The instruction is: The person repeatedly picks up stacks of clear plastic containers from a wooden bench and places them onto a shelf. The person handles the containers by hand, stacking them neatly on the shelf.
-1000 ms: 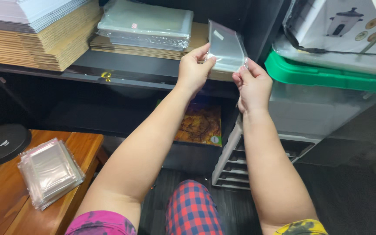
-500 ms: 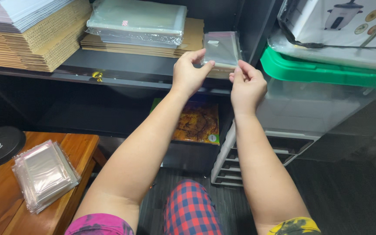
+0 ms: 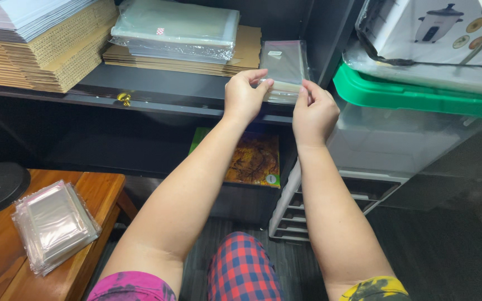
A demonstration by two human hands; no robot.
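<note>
Two hands [image 3: 246, 97] [image 3: 313, 111], three packs of clear sleeves [image 3: 284, 67] [image 3: 177, 28] [image 3: 54, 223], two cardboard stacks [image 3: 57, 56] [image 3: 196, 61].

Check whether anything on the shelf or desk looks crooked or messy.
Nothing is spilled or damaged. The sleeve stack on the desk lies skewed and fanned near its edge. Both hands, left hand and right hand, hold a clear sleeve at the shelf.

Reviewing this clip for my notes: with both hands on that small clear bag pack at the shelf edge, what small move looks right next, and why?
Probably draw the pack of clear plastic bags a little toward the body, off the black shelf. The left hand pinches its left edge and the right hand its lower right edge, so both already have a grip, while the pack sits at the shelf's front lip beside stacked cardboard.
</note>
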